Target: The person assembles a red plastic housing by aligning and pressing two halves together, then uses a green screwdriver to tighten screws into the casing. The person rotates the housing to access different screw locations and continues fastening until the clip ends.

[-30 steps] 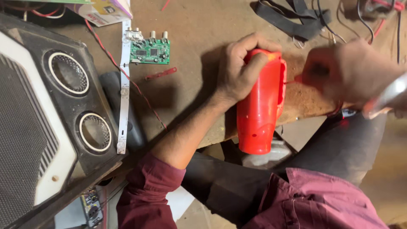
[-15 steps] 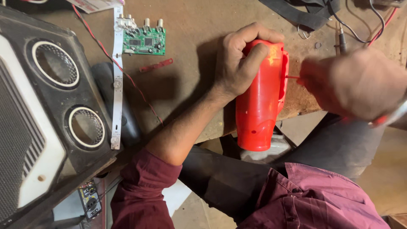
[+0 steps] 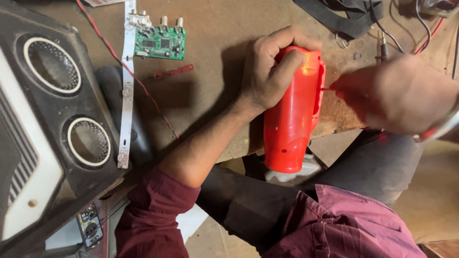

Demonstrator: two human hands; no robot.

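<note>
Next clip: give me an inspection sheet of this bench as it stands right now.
Surface: worn brown workbench, scuffed.
Job's things: red plastic casing overhanging the bench edge; a thin tool shaft meets its side.
Clutter: green circuit board, white strip, black speaker cabinet, small red bracket.
Grippers: left hand grips the casing's top; right hand blurred, on the tool.
Cables: red-black wire; dark leads top right.
Surroundings: black strap, meter below bench.

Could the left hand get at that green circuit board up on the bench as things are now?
Probably yes, but not freely: the left hand grips the red casing. Bare bench lies between it and the green circuit board.
</note>
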